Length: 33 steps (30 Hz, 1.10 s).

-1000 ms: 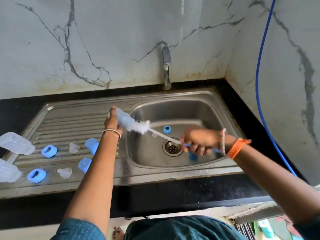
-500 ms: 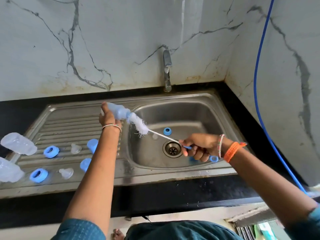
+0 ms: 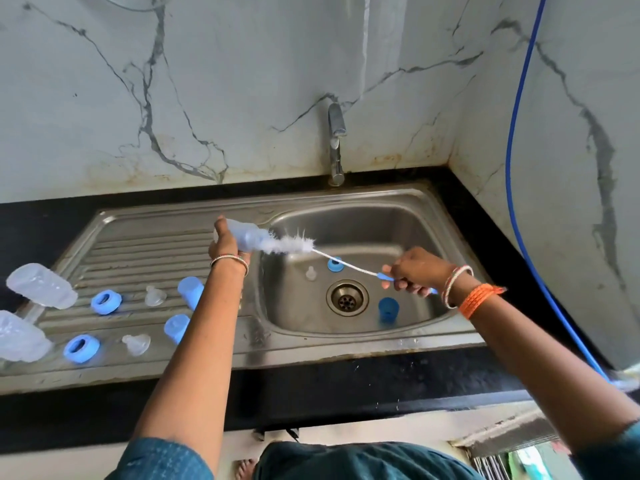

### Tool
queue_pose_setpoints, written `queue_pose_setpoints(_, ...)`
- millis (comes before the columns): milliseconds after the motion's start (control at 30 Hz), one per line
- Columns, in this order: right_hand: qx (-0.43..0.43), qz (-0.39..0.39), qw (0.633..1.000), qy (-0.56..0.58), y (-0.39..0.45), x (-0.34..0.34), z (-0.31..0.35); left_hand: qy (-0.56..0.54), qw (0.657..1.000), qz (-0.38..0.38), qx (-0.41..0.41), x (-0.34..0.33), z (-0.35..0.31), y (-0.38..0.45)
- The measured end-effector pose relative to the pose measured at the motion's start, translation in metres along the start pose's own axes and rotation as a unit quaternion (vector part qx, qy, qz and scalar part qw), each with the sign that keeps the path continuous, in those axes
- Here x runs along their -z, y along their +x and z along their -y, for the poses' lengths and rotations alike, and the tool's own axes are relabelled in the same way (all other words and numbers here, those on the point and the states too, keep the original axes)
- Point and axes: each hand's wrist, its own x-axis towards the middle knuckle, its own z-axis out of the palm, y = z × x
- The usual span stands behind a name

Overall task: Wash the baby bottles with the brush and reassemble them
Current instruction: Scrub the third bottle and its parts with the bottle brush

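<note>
My left hand (image 3: 224, 244) grips a clear bluish baby bottle (image 3: 246, 237) held sideways over the left rim of the sink basin. My right hand (image 3: 417, 271) holds the blue handle of a bottle brush (image 3: 294, 244); its white bristles sit mostly outside the bottle's mouth, only the tip still in. In the basin (image 3: 408, 220) lie a clear nipple (image 3: 310, 273), a blue ring (image 3: 336, 264) and a blue cap (image 3: 388, 308). On the drainboard (image 3: 138, 240) lie two clear bottles (image 3: 41, 285) (image 3: 19, 337), two blue rings (image 3: 106, 301) (image 3: 81, 348), two nipples (image 3: 154, 296) (image 3: 136, 344) and two blue caps (image 3: 189, 287) (image 3: 176, 325).
A steel tap (image 3: 336, 147) stands behind the basin against the marble wall. The drain (image 3: 347, 297) sits in the basin's middle. A blue hose (image 3: 512, 168) runs down the right wall. Black counter (image 3: 311, 386) borders the sink in front.
My right hand has drawn the brush out to the right, so most of the bristles are outside the bottle. My left hand has tipped the bottle more level.
</note>
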Motion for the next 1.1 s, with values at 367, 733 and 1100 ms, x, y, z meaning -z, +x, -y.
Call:
queue_pose_setpoints(367,0.213,-0.268,0.900,-0.269,-0.017,-0.018,0.017,0.017,0.999,-0.019,0.020,0.009,-0.009,0.010)
queue_pose_setpoints(733,0.136,-0.166,0.968,-0.128,-0.007,-0.021,0.006,0.007,0.987,0.149,0.055,0.002,-0.017,-0.001)
queue_pose_setpoints(1100,-0.023,0.037,0.976,0.213,-0.009,-0.027,0.007,-0.065,0.983,0.173,-0.003,-0.003,-0.011,-0.009)
